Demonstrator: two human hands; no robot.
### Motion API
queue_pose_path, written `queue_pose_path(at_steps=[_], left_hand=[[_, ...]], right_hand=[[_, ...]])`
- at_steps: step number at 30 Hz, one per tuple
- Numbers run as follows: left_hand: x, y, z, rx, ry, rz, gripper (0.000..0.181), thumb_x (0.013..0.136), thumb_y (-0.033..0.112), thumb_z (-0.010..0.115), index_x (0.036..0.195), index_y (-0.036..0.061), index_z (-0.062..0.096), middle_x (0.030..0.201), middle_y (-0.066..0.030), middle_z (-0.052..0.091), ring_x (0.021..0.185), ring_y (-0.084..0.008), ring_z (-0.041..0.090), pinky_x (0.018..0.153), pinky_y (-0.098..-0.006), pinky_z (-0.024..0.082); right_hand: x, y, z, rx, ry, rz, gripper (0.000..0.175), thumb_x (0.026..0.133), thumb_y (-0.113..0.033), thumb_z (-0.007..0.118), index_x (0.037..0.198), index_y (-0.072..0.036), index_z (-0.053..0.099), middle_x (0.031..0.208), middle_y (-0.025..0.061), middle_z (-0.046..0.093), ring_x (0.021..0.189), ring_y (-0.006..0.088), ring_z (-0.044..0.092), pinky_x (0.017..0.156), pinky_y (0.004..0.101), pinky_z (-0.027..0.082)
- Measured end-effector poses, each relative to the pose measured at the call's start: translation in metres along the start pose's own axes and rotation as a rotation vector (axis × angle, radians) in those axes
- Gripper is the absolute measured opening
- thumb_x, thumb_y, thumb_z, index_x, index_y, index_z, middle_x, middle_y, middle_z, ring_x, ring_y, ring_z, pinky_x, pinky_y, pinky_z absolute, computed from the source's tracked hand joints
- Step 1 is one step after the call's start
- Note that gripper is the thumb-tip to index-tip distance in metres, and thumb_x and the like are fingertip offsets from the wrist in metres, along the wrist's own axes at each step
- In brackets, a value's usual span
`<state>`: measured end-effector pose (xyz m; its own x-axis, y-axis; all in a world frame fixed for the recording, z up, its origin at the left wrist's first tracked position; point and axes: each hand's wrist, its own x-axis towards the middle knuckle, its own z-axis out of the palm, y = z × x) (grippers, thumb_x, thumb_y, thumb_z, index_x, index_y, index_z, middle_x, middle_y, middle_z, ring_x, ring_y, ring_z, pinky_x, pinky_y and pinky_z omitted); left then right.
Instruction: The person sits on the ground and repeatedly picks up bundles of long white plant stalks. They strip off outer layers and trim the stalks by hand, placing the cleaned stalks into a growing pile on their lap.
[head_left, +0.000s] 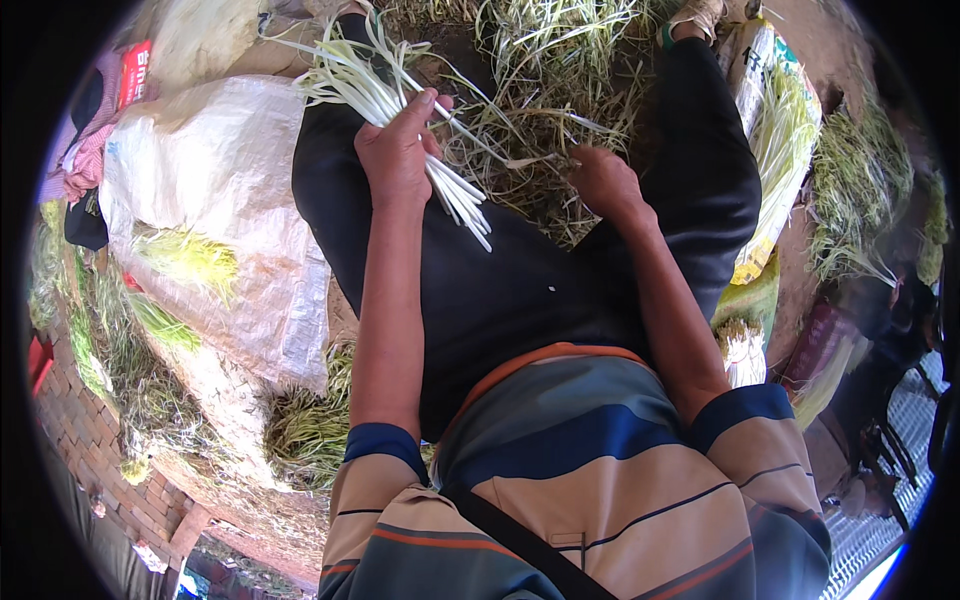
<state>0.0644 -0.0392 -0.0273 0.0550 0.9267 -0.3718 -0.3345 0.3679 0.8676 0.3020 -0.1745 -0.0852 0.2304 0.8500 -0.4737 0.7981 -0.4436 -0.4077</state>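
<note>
My left hand (397, 150) is closed around a bundle of white-stemmed leafy vegetables (457, 196), held above my left thigh. Their white stem ends point down to the right, and pale green leaves fan out at the upper left. To the right, over the gap between my knees, my right hand (604, 184) has its fingers curled at a thin, pale strand of leaf (532, 160). That strand stretches towards the bundle; the fingertips are partly hidden, so a firm grip on it cannot be made out. Beneath lies a heap of loose leaf trimmings (525, 187).
A white woven plastic sheet (217, 172) lies at the left with a small yellow-green bunch (187, 259). At the right are a printed sack (750, 247) holding long pale leaves (780, 142) and a pile of greens (859, 180). More cut leaves (570, 37) lie ahead between my feet.
</note>
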Motion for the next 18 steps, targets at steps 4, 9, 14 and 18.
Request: queue_pose_path(at_steps=[4, 9, 14, 18], left_hand=[[-0.003, -0.007, 0.007, 0.046, -0.080, -0.037, 0.017, 0.088, 0.007, 0.078, 0.099, -0.0038, 0.071, 0.086, -0.0147, 0.076, 0.055, -0.0076, 0.060, 0.043, -0.0200, 0.039], [-0.010, -0.011, 0.011, 0.090, -0.076, -0.053, 0.016, 0.089, 0.009, 0.077, 0.098, -0.0027, 0.071, 0.085, -0.0136, 0.076, 0.048, -0.0057, 0.052, 0.043, -0.0194, 0.038], [-0.003, -0.011, 0.005, 0.034, -0.019, -0.007, 0.016, 0.090, 0.010, 0.078, 0.100, 0.0002, 0.069, 0.088, -0.0155, 0.076, 0.052, -0.0070, 0.056, 0.043, -0.0204, 0.039], [0.001, -0.013, 0.003, -0.001, 0.001, 0.000, 0.016, 0.090, 0.009, 0.078, 0.101, 0.0012, 0.069, 0.089, -0.0160, 0.076, 0.053, -0.0078, 0.058, 0.044, -0.0211, 0.039]], right_hand=[[0.006, -0.064, -0.027, 0.166, 0.233, -0.249, 0.035, 0.090, -0.022, 0.070, 0.122, -0.009, 0.066, 0.103, 0.0182, 0.071, 0.093, 0.0357, 0.069, 0.083, 0.0461, 0.054], [0.030, -0.107, -0.016, 0.720, 0.049, -0.293, 0.021, 0.092, -0.021, 0.070, 0.103, -0.003, 0.071, 0.084, 0.0114, 0.068, 0.077, 0.0239, 0.064, 0.072, 0.0383, 0.052], [0.032, -0.057, 0.019, 0.387, 0.095, -0.188, 0.027, 0.090, -0.032, 0.071, 0.092, -0.005, 0.073, 0.080, 0.0163, 0.071, 0.079, 0.0346, 0.069, 0.073, 0.0450, 0.053], [0.016, 0.016, 0.037, -0.136, -0.274, 0.295, 0.027, 0.093, -0.034, 0.065, 0.102, -0.011, 0.076, 0.108, 0.0201, 0.074, 0.103, 0.0412, 0.070, 0.089, 0.0503, 0.055]])
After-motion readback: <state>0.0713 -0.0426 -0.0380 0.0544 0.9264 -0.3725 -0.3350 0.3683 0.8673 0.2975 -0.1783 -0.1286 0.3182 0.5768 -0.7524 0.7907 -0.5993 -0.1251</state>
